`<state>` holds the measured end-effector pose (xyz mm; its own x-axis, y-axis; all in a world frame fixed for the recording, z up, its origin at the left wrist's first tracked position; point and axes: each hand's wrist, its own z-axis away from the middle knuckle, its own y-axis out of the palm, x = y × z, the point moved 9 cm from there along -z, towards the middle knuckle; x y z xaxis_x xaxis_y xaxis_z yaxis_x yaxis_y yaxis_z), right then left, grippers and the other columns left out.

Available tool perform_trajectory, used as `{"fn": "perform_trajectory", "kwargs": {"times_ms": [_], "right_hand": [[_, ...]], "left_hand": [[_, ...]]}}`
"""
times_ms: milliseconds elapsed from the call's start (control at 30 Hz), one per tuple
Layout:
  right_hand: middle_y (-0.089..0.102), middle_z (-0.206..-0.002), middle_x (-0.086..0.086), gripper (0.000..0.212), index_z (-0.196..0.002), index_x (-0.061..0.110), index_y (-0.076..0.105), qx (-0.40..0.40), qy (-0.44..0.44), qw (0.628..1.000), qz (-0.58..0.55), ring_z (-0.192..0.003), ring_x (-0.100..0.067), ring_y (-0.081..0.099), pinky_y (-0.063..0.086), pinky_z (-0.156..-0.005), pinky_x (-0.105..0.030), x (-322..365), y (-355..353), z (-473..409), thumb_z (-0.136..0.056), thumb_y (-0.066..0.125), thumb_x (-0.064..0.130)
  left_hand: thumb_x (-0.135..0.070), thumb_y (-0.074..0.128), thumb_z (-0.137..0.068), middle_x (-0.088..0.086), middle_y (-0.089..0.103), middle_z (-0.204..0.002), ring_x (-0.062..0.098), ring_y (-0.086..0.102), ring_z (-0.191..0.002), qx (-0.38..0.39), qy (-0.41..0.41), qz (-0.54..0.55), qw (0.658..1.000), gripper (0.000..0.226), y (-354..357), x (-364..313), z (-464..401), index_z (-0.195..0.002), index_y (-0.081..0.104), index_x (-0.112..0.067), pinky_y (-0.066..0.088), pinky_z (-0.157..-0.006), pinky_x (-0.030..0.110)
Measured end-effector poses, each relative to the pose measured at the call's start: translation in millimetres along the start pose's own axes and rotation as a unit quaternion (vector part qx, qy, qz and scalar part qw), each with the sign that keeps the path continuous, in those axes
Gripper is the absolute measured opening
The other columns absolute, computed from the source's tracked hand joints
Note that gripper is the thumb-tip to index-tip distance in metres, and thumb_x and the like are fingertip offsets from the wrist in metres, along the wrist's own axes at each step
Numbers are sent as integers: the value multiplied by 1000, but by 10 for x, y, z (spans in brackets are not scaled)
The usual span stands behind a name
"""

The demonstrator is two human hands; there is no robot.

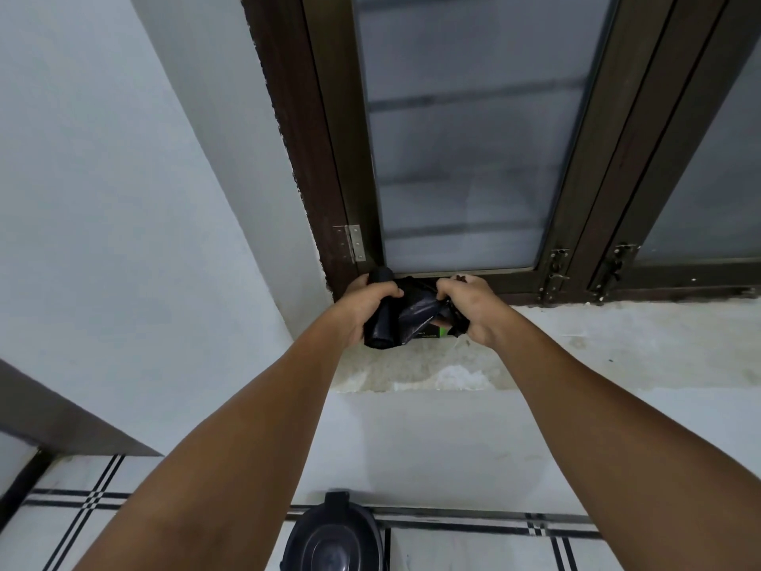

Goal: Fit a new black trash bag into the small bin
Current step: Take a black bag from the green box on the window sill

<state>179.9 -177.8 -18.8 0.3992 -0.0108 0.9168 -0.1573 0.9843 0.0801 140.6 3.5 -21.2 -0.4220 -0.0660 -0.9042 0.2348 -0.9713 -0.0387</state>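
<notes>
Both arms reach up to the window sill. My left hand (366, 309) grips a roll of black trash bags (381, 319), held upright. My right hand (469, 309) pinches the loose black plastic (420, 313) that comes off the roll, and a package with a green label (436, 332) shows just under it. The small dark bin (333, 537) stands on the floor below, between my forearms, against the wall; its lid is down.
A stained white sill (576, 344) runs under a dark brown window frame (329, 179) with frosted glass and metal latches (556, 274). White walls stand left and below. The floor has white tiles with black lines (90, 504).
</notes>
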Motion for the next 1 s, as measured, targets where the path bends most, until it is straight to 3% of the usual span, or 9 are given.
{"fn": "perform_trajectory", "kwargs": {"times_ms": [167, 333, 400, 467, 533, 633, 800, 933, 1000], "right_hand": [[60, -74, -13, 20, -83, 10, 55, -25, -20, 999, 23, -63, -27, 59, 52, -52, -29, 31, -56, 18, -83, 54, -9], [53, -70, -10, 17, -86, 12, 52, -25, 9, 1000, -9, -55, -24, 53, 45, -46, -24, -8, -5, -9, -84, 46, -4], [62, -75, -10, 4, -92, 12, 57, 4, 26, 999, -30, -58, -24, 61, 50, -48, -25, -34, 52, -2, -89, 57, 14], [77, -95, -10, 51, -113, 11, 64, 61, 33, 998, -4, -79, -26, 76, 62, -67, -37, -67, 116, -46, -77, 81, 43], [78, -105, -11, 79, -120, 11, 66, 91, 16, 993, 73, -93, -29, 77, 62, -86, -49, -68, 150, -41, -58, 94, 50], [77, -104, -9, 72, -117, 11, 68, 73, -3, 985, 155, -96, -29, 75, 60, -91, -50, -73, 125, -64, -58, 95, 42], [74, -108, -10, 77, -121, 11, 64, 24, 7, 989, 143, -98, -30, 71, 59, -86, -44, -66, 51, -106, -55, 89, 43], [70, -100, -16, 44, -114, 4, 59, 18, 18, 999, 31, -83, -33, 70, 56, -61, -36, -53, 18, -65, -77, 72, 23], [66, -98, -20, 26, -107, 5, 56, 10, 22, 999, -27, -82, -34, 67, 62, -60, -41, -52, -16, -62, -83, 65, 9]], "left_hand": [[-26, 78, -71, 12, 71, -119, 33, 73, -98, -5, -4, 1, 1000, 69, -50, -24, 27, -136, 55, -21, 63, -71, 40], [-23, 69, -85, 15, 71, -116, 34, 71, -100, 0, 0, 6, 1000, 33, -21, -56, 42, -117, 63, -17, 61, -74, 41], [-26, 67, -84, 16, 70, -116, 36, 71, -101, -2, 0, 5, 1000, 32, -26, -60, 56, -115, 63, -18, 61, -79, 44], [-28, 66, -82, 17, 71, -115, 37, 70, -103, 1, -5, 4, 1000, 35, -21, -57, 62, -115, 65, -17, 60, -88, 51], [-29, 65, -82, 17, 72, -114, 38, 71, -104, 2, -8, 3, 1000, 35, -18, -59, 83, -114, 66, -16, 57, -94, 56], [-28, 65, -83, 18, 72, -114, 38, 71, -105, -1, -11, 2, 1000, 32, -9, -58, 90, -113, 67, -16, 55, -96, 59], [-27, 65, -86, 18, 72, -114, 38, 70, -105, 4, -9, 1, 1000, 28, 9, -41, 91, -112, 66, -17, 56, -95, 55], [-32, 75, -85, 12, 73, -114, 33, 72, -100, 0, 16, -19, 1000, 34, -18, -75, 57, -115, 65, -21, 60, -90, 48], [-34, 77, -83, 9, 73, -115, 31, 72, -100, -9, 18, -27, 999, 42, -49, -68, 50, -121, 64, -22, 60, -91, 47]]}}
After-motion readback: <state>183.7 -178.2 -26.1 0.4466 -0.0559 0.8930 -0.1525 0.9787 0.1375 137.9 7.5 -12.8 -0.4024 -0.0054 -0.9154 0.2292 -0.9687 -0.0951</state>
